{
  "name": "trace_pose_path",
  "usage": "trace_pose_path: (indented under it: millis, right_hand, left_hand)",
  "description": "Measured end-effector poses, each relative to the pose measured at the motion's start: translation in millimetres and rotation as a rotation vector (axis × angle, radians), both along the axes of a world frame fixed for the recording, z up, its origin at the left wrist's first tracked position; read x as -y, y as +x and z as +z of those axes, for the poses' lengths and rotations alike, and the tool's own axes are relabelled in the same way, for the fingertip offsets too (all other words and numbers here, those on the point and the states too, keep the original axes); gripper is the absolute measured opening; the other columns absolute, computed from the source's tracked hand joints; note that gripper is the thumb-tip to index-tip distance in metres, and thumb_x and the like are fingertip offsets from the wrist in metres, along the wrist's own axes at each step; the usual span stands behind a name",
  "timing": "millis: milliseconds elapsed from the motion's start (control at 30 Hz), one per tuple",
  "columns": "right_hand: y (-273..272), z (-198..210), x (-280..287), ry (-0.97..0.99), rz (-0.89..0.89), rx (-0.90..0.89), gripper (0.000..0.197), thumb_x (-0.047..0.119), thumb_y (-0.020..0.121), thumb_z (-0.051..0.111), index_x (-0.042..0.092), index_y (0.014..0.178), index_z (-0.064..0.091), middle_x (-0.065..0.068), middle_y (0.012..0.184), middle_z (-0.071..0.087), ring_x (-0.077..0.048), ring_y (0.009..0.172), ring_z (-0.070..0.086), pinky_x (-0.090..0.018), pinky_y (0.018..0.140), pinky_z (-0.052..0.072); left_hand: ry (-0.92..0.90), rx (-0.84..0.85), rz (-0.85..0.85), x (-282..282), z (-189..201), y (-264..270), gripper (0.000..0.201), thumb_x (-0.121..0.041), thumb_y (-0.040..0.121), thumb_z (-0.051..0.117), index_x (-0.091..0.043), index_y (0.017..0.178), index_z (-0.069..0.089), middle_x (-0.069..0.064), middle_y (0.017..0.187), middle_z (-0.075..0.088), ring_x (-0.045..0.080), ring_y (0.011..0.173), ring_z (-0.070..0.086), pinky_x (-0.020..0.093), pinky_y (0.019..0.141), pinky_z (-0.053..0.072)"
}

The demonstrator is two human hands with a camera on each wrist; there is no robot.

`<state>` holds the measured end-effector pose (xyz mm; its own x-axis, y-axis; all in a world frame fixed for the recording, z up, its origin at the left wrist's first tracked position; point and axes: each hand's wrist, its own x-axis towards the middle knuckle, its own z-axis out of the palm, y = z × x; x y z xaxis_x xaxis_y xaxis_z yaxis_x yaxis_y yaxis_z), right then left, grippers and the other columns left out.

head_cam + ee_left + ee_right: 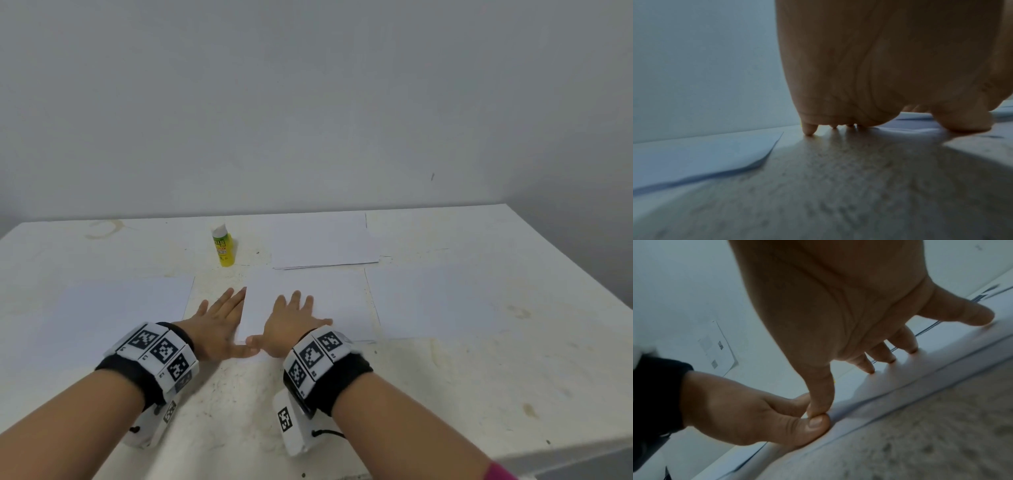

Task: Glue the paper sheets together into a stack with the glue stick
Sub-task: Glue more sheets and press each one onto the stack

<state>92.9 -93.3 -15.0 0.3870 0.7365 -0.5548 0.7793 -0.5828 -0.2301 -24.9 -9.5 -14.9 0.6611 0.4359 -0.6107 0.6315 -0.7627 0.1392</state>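
Note:
A white centre sheet (318, 305) lies flat on the table (445, 377). My right hand (279, 318) presses on its left part with fingers spread straight; in the right wrist view the fingertips (890, 359) touch the sheet (931, 363). My left hand (222, 322) lies flat on the table along the sheet's left edge. Its thumb (816, 426) meets the right thumb at the near left corner. The yellow-green glue stick (223, 248) stands capped at the back, apart from both hands. A thin paper stack (325, 241) lies behind the centre sheet.
A single sheet (120, 308) lies left of my left hand, also seen in the left wrist view (705, 155). Another sheet (438, 301) lies right of the centre one. A grey wall (308, 102) stands behind the table. The table's right edge slants close by.

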Motion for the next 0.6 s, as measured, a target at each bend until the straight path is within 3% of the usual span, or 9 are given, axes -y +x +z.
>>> trace_pose_path:
  millis: [100,200,267,367,433,600]
  right_hand:
    - [4,-3,-3,-0.013,-0.026,0.003,0.079,0.038,0.097,0.05,0.016,0.153,-0.002,-0.007,0.16,-0.011,-0.032,0.147,-0.009,-0.071,0.106,0.011]
    - [7,-1,-5,0.033,-0.046,0.04,0.077,0.042,0.095,0.051,0.016,0.152,0.006,-0.009,0.16,0.0,-0.035,0.146,-0.004,-0.072,0.105,0.013]
    - [9,-5,-10,0.042,-0.079,0.052,0.089,0.058,0.089,0.051,0.015,0.152,0.005,-0.014,0.159,-0.002,-0.04,0.145,-0.007,-0.072,0.105,0.013]
    - [13,-21,-23,-0.002,-0.099,0.057,0.126,0.084,0.066,0.053,0.014,0.151,-0.009,-0.015,0.158,-0.015,-0.044,0.142,-0.018,-0.072,0.107,0.008]
    - [16,-24,-26,-0.037,-0.089,0.05,0.139,0.086,0.058,0.058,0.014,0.149,-0.018,-0.015,0.158,-0.02,-0.044,0.142,-0.02,-0.073,0.106,0.007]
    - [21,-10,-17,-0.048,-0.063,0.052,0.12,0.065,0.075,0.065,0.015,0.151,-0.013,-0.013,0.158,-0.018,-0.044,0.143,-0.014,-0.074,0.104,0.011]
  left_hand:
    - [0.0,0.009,-0.003,-1,-1,1,0.156,-0.105,0.019,-0.004,-0.016,0.145,-0.03,-0.002,0.154,-0.033,0.021,0.143,-0.027,0.052,0.118,-0.004]
    - [0.006,0.016,-0.007,-2,-3,1,0.156,-0.105,0.019,-0.004,-0.015,0.145,-0.031,-0.002,0.154,-0.033,0.022,0.143,-0.026,0.052,0.117,-0.003]
    - [0.003,0.015,-0.004,-2,-4,1,0.156,-0.105,0.019,-0.004,-0.015,0.144,-0.031,-0.001,0.154,-0.034,0.021,0.143,-0.027,0.052,0.118,-0.004]
    - [0.006,0.014,-0.005,0,-4,0,0.157,-0.105,0.018,-0.006,-0.014,0.144,-0.031,-0.001,0.153,-0.034,0.021,0.143,-0.027,0.052,0.118,-0.003]
    - [0.015,0.011,-0.005,0,-3,1,0.158,-0.104,0.018,-0.007,-0.014,0.145,-0.03,-0.001,0.154,-0.034,0.022,0.143,-0.026,0.052,0.118,-0.003]
    - [0.033,0.015,0.002,1,-3,1,0.16,-0.104,0.018,-0.009,-0.011,0.147,-0.027,0.001,0.155,-0.03,0.022,0.144,-0.024,0.052,0.118,-0.002]
